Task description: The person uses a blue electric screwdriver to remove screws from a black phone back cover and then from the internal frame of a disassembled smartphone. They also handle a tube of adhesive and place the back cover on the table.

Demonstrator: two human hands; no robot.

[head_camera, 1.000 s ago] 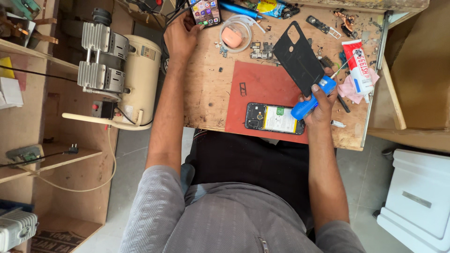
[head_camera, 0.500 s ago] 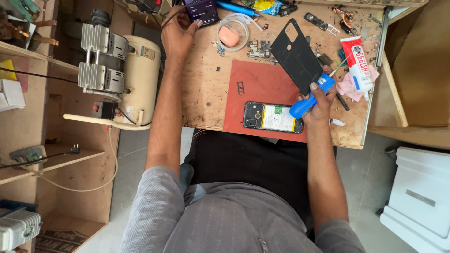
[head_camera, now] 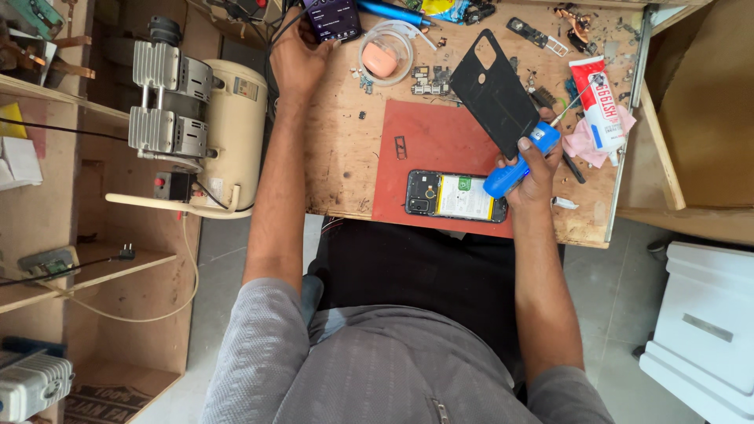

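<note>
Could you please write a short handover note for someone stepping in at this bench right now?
Left hand: stretched to the far edge of the bench, resting on a second phone with its screen lit.
Right hand: gripping a blue-handled screwdriver, tip pointing away, beside the opened phone.
Opened phone: lies on the red mat with its back off and its battery and board exposed.
Black back cover: off, lying partly on the mat's far corner.
Done: cover removed.
Left: the phone's insides are untouched as far as can be seen, and the cover is not refitted.
</note>
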